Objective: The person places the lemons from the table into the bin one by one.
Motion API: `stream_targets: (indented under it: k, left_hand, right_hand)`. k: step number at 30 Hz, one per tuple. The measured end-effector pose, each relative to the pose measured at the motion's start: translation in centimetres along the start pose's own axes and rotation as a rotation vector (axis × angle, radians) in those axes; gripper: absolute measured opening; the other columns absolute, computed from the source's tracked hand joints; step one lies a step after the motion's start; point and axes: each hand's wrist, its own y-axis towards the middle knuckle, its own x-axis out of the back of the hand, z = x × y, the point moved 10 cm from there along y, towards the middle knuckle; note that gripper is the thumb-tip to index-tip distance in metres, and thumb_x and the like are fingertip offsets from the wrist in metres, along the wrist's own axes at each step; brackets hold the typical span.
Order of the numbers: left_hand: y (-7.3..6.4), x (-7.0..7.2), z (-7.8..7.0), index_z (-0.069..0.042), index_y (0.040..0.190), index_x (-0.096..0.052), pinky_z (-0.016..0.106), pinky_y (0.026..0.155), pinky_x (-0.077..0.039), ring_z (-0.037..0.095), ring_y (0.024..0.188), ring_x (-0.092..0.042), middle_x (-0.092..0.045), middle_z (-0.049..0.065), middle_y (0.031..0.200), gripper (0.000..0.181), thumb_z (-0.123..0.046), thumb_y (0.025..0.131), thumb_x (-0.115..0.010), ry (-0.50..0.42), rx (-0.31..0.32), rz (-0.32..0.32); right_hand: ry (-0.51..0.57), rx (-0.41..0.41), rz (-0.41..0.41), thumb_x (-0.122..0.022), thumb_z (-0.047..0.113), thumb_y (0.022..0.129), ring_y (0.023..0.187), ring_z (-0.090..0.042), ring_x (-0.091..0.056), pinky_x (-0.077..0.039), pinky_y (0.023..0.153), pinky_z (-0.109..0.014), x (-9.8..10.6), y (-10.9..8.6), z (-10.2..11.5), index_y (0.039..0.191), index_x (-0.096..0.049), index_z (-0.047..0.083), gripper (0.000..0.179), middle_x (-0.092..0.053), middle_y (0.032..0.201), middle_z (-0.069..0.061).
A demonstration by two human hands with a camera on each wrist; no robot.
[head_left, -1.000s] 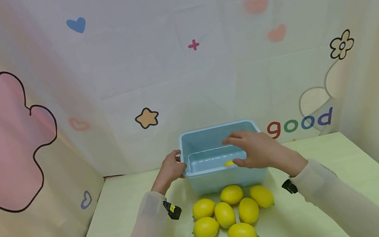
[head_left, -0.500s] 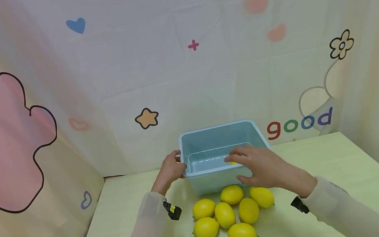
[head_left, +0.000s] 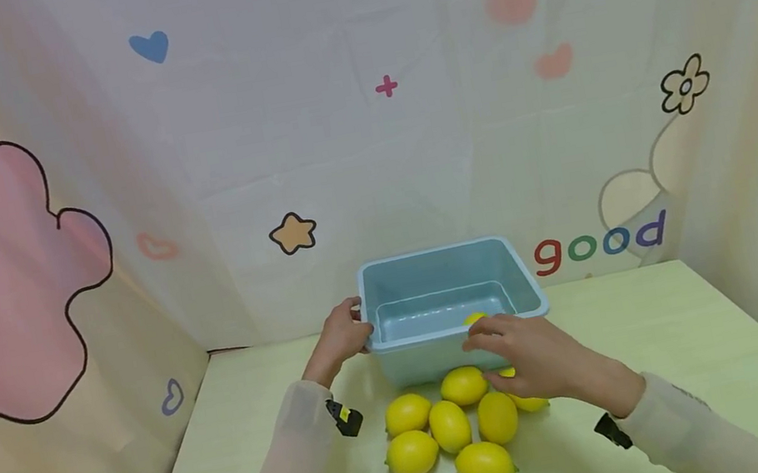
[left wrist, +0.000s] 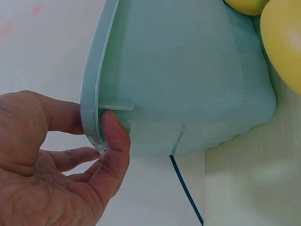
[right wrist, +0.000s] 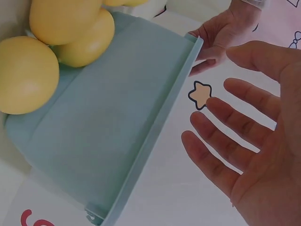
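Observation:
A light blue plastic bin (head_left: 420,363) stands at the back of the table. At its left end, my left hand (head_left: 337,335) grips the rim; the left wrist view shows the thumb (left wrist: 115,141) and fingers pinching the rim corner. One yellow lemon (head_left: 475,318) shows inside the bin, partly hidden by the front wall. My right hand (head_left: 543,355), fingers spread and holding nothing, hovers in front of the bin's right side. It covers part of the rightmost lemon (head_left: 533,404); beside it sits another lemon (head_left: 463,385).
Several more lemons, among them a front one (head_left: 486,468) and a left one (head_left: 412,455), lie grouped before the bin on the pale wooden table (head_left: 674,354). A printed curtain (head_left: 367,171) hangs close behind the bin and along both sides.
My right hand has drawn back from over the bin toward me, down to the lemons, leaving the lemon inside more visible. My left hand stays on the rim.

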Motion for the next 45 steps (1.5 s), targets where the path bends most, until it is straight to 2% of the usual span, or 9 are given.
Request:
stream_targets:
  k: [4,10,19,25,30,39,45]
  left_hand:
    - [-0.1,0.1,-0.2,-0.004,0.147,-0.038,0.031,0.067,-0.062,0.026,0.093,-0.062,-0.055,0.024,0.132,0.062,-0.006,0.088,-0.057,0.003,0.003,-0.003]
    - [-0.1,0.0,-0.2,-0.004,0.148,-0.038,0.030,0.066,-0.062,0.025,0.093,-0.062,-0.055,0.024,0.131,0.063,-0.006,0.088,-0.057,0.003,0.005,0.001]
    - [0.0,-0.3,0.1,-0.002,0.149,-0.036,0.030,0.063,-0.062,0.025,0.090,-0.064,-0.055,0.024,0.130,0.064,-0.004,0.088,-0.056,-0.008,0.008,0.010]
    - [-0.1,-0.2,-0.2,-0.002,0.148,-0.037,0.030,0.061,-0.062,0.025,0.086,-0.065,-0.055,0.025,0.131,0.063,-0.003,0.088,-0.055,-0.006,-0.003,0.013]
    - [-0.1,-0.2,-0.1,-0.002,0.148,-0.038,0.031,0.061,-0.062,0.025,0.086,-0.065,-0.055,0.025,0.130,0.062,-0.003,0.088,-0.056,-0.002,-0.008,0.008]
    - [-0.1,0.0,-0.1,-0.001,0.150,-0.036,0.035,0.075,-0.062,0.029,0.101,-0.062,-0.056,0.025,0.131,0.064,-0.005,0.089,-0.056,0.030,-0.009,0.001]
    - [-0.2,0.0,-0.1,-0.003,0.151,-0.034,0.035,0.069,-0.063,0.030,0.100,-0.064,-0.054,0.024,0.133,0.064,-0.005,0.090,-0.056,-0.010,0.012,0.006]
  right_hand:
    - [-0.002,-0.014,0.036,-0.075,0.028,0.082,0.099,-0.018,-0.065,-0.059,0.075,-0.033,-0.8,-0.5,0.0,0.115,-0.067,0.022,0.035,-0.065,0.116,0.003]
    - [0.019,-0.072,0.128,-0.076,0.029,0.081,0.099,-0.019,-0.064,-0.059,0.071,-0.032,-2.6,-1.7,-0.7,0.118,-0.067,0.021,0.039,-0.065,0.118,0.001]
    - [0.039,-0.125,0.216,-0.078,0.031,0.080,0.106,-0.023,-0.063,-0.060,0.079,-0.040,-5.1,-3.4,-2.3,0.123,-0.065,0.021,0.046,-0.064,0.123,-0.001]
    - [0.040,-0.142,0.222,-0.079,0.032,0.079,0.110,-0.025,-0.061,-0.059,0.080,-0.042,-6.1,-4.0,-3.3,0.124,-0.065,0.022,0.048,-0.063,0.124,-0.002]
    - [0.042,-0.153,0.220,-0.081,0.030,0.078,0.109,-0.028,-0.061,-0.059,0.082,-0.046,-6.4,-4.3,-3.8,0.125,-0.065,0.017,0.051,-0.063,0.124,-0.004]
    - [0.063,-0.186,0.225,-0.082,0.024,0.076,0.104,-0.031,-0.061,-0.058,0.079,-0.047,-6.8,-4.7,-4.7,0.122,-0.066,0.013,0.050,-0.063,0.119,-0.008]
    - [0.085,-0.214,0.249,-0.083,0.021,0.074,0.104,-0.032,-0.060,-0.058,0.080,-0.049,-7.6,-5.0,-5.4,0.122,-0.065,0.012,0.052,-0.062,0.121,-0.009]
